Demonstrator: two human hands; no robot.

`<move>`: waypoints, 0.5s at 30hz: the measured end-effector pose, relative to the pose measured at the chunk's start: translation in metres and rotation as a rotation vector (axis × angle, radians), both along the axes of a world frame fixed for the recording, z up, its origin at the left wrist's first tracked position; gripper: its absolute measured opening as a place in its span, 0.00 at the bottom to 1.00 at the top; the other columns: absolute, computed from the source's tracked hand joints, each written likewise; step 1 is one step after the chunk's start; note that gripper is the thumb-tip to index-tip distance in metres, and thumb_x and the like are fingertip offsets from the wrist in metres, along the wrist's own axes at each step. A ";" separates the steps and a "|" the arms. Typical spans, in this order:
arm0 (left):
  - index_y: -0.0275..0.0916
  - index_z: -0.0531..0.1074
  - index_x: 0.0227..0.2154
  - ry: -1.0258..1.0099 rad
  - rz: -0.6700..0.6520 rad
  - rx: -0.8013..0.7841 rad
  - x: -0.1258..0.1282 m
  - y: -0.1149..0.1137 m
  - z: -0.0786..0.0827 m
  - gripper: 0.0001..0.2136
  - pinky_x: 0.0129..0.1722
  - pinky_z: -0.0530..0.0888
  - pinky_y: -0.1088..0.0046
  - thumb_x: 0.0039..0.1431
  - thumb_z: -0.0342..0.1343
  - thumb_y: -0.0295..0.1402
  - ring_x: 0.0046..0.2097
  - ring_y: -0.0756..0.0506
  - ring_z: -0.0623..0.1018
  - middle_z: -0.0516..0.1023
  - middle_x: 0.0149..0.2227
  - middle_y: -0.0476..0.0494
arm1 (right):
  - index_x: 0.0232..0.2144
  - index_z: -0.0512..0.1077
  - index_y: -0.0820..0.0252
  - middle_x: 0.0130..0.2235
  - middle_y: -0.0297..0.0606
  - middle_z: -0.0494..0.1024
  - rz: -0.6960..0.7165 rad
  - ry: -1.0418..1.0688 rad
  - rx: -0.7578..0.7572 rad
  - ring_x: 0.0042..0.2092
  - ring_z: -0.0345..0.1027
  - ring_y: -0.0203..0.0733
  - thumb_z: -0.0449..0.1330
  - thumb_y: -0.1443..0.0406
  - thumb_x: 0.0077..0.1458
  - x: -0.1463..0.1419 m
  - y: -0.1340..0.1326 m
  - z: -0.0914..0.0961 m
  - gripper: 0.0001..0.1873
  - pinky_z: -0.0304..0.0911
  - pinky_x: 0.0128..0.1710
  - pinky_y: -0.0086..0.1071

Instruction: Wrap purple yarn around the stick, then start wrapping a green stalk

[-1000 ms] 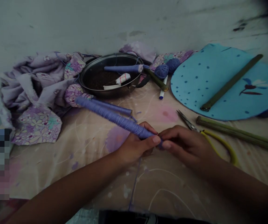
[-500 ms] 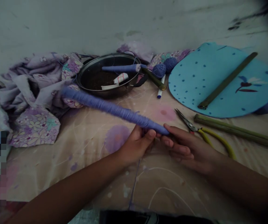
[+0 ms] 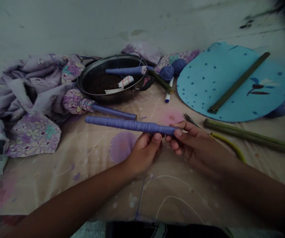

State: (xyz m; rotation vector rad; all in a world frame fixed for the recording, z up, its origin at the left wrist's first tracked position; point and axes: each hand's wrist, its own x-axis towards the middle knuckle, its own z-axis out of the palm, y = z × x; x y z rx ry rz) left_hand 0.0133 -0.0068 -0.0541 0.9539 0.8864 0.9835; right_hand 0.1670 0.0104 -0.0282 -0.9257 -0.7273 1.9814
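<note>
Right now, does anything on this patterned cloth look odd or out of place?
The metal pan looks oddest: a purple yarn-wrapped stick and a white roll lie on dark, crumbly stuff inside it, an unexpected mix. Nothing looks spilled.

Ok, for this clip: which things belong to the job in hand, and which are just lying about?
In use: left hand, right hand, yarn-wrapped rod.

Lying about: second wrapped rod, steel pan, blue yarn balls, bamboo strips, yellow-handled pliers, blue foam disc, floral cloth, marker.
</note>
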 end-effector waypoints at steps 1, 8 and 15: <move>0.37 0.61 0.29 0.002 -0.002 -0.002 0.000 0.001 0.001 0.18 0.14 0.50 0.82 0.56 0.49 0.50 0.17 0.58 0.53 0.55 0.17 0.58 | 0.32 0.66 0.58 0.25 0.30 0.75 0.016 -0.028 0.067 0.26 0.70 0.27 0.64 0.66 0.49 -0.001 -0.001 -0.001 0.10 0.68 0.27 0.19; 0.36 0.61 0.26 -0.013 -0.041 0.028 -0.002 0.000 -0.002 0.22 0.13 0.50 0.82 0.55 0.46 0.54 0.17 0.59 0.53 0.58 0.19 0.55 | 0.36 0.67 0.55 0.33 0.32 0.75 -0.035 -0.491 0.719 0.34 0.71 0.32 0.58 0.67 0.54 0.000 -0.010 -0.010 0.06 0.69 0.36 0.27; 0.41 0.59 0.42 -0.212 0.019 0.047 0.000 -0.002 -0.003 0.18 0.15 0.52 0.84 0.56 0.51 0.48 0.17 0.58 0.54 0.57 0.21 0.59 | 0.33 0.67 0.55 0.29 0.32 0.71 0.004 -0.432 0.520 0.27 0.67 0.32 0.55 0.56 0.57 -0.001 -0.005 -0.004 0.10 0.66 0.25 0.27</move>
